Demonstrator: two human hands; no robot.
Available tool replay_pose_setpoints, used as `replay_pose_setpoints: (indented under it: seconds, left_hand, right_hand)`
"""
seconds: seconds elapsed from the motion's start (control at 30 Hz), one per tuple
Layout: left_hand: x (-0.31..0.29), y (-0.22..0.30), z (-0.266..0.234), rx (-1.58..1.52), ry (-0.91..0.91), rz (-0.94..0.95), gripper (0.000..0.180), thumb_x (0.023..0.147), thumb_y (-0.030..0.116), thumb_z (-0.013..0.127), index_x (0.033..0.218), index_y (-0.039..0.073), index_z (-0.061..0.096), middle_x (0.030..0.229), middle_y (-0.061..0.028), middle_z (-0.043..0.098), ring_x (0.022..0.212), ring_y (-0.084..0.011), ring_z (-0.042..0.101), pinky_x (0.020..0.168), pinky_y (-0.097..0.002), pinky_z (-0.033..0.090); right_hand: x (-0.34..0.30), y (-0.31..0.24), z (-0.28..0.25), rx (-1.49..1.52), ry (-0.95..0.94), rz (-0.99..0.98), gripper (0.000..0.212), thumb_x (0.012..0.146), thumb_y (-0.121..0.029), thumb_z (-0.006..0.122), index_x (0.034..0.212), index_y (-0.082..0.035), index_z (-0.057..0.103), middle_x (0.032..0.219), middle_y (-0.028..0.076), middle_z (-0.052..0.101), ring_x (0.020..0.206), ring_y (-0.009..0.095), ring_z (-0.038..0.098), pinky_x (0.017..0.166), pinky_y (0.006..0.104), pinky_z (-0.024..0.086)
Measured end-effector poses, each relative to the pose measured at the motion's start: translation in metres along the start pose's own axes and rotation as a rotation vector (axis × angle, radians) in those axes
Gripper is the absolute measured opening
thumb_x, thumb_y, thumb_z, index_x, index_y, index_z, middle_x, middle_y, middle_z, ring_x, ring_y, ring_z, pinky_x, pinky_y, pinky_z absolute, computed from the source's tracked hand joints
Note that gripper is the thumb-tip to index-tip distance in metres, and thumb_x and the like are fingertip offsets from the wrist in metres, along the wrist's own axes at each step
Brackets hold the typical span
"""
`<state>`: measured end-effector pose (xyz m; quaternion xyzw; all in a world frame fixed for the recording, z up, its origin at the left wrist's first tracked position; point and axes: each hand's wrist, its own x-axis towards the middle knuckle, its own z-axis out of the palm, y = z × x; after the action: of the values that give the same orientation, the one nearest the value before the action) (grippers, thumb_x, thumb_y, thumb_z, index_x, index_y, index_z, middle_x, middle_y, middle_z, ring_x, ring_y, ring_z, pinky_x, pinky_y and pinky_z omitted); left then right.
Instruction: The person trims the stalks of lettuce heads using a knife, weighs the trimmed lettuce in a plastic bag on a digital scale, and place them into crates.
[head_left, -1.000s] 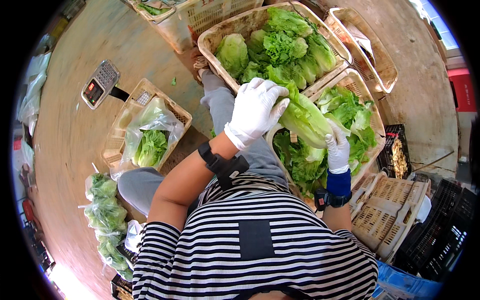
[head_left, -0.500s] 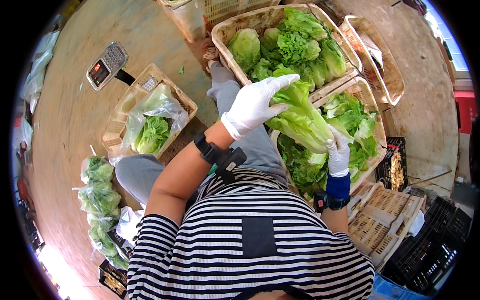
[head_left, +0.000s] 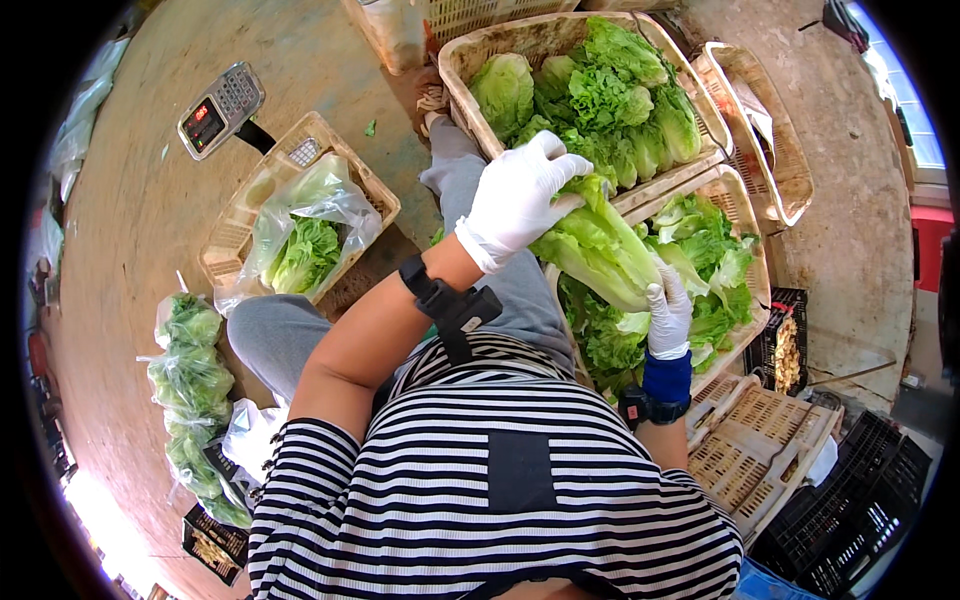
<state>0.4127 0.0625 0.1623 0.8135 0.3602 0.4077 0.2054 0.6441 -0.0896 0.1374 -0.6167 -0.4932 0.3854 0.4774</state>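
Observation:
A long green lettuce (head_left: 603,250) lies slantwise between my white-gloved hands, above a crate of lettuce leaves and heads. My left hand (head_left: 525,195) is bent over its leafy upper end, thumb and fingers at the leaves; part of its grip is hidden. At the paler base end, my right hand (head_left: 668,312) has its fingers closed around the lettuce. The crate beneath (head_left: 757,300) holds loose leaves and more lettuce. Just beyond it, another cream crate (head_left: 462,95) is filled with lettuce heads.
To the left, a plastic crate (head_left: 222,245) holds a clear bag with lettuce, beside a scale display (head_left: 220,110). Several bagged lettuces (head_left: 190,390) lie in a row on the floor. Stacked cream crates (head_left: 755,450) and black crates (head_left: 850,500) stand at the right.
My left hand's fingers have bent more over the leaf end and spread less straight. The lettuce stays between both hands. The whole view has shifted slightly.

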Motion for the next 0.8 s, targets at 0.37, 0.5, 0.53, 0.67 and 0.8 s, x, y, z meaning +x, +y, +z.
replay_pose_setpoints:
  seconds: [0.37,0.5,0.53,0.67,0.8]
  left_hand:
    - [0.001,-0.005,-0.003,-0.012,-0.036,0.066,0.031,0.066,0.011,0.071,0.093,0.013,0.058,0.091,-0.0056,0.054,0.078,-0.0269,0.058,0.065,-0.0337,0.048]
    - [0.003,-0.007,-0.006,0.049,0.020,0.132,0.025,0.064,0.010,0.070,0.085,0.011,0.056,0.089,-0.0049,0.054,0.075,-0.0257,0.058,0.062,-0.0337,0.047]
    - [0.003,-0.007,-0.007,0.056,0.023,0.139,0.024,0.064,0.009,0.070,0.083,0.011,0.056,0.088,-0.0046,0.054,0.075,-0.0254,0.058,0.061,-0.0338,0.046]
    - [0.002,-0.011,-0.005,0.088,0.036,0.193,0.023,0.062,0.009,0.069,0.081,0.011,0.056,0.081,-0.0037,0.054,0.071,-0.0247,0.057,0.059,-0.0335,0.045]
    - [-0.002,-0.017,-0.002,0.103,-0.035,0.133,0.022,0.063,0.010,0.069,0.081,0.012,0.056,0.075,-0.0031,0.053,0.065,-0.0240,0.057,0.055,-0.0326,0.045]
  right_hand:
    - [0.003,0.008,0.005,0.037,0.014,-0.025,0.050,0.085,-0.032,0.061,0.120,0.003,0.052,0.112,0.009,0.058,0.101,0.015,0.053,0.091,0.0282,0.040]
    - [0.003,0.010,0.007,0.037,0.021,-0.018,0.048,0.086,-0.032,0.061,0.119,0.003,0.052,0.111,0.009,0.059,0.100,0.015,0.054,0.091,0.0282,0.040]
    - [0.003,0.010,0.007,0.042,0.021,-0.018,0.048,0.086,-0.032,0.061,0.119,0.003,0.052,0.111,0.009,0.058,0.101,0.015,0.054,0.091,0.0282,0.040]
    - [0.005,0.010,0.009,0.071,0.023,-0.006,0.048,0.086,-0.032,0.060,0.119,0.002,0.052,0.111,0.009,0.058,0.101,0.015,0.054,0.091,0.0281,0.040]
    - [0.005,0.014,0.011,0.096,0.029,0.007,0.048,0.087,-0.032,0.060,0.120,0.002,0.052,0.112,0.009,0.058,0.101,0.015,0.053,0.091,0.0279,0.040]
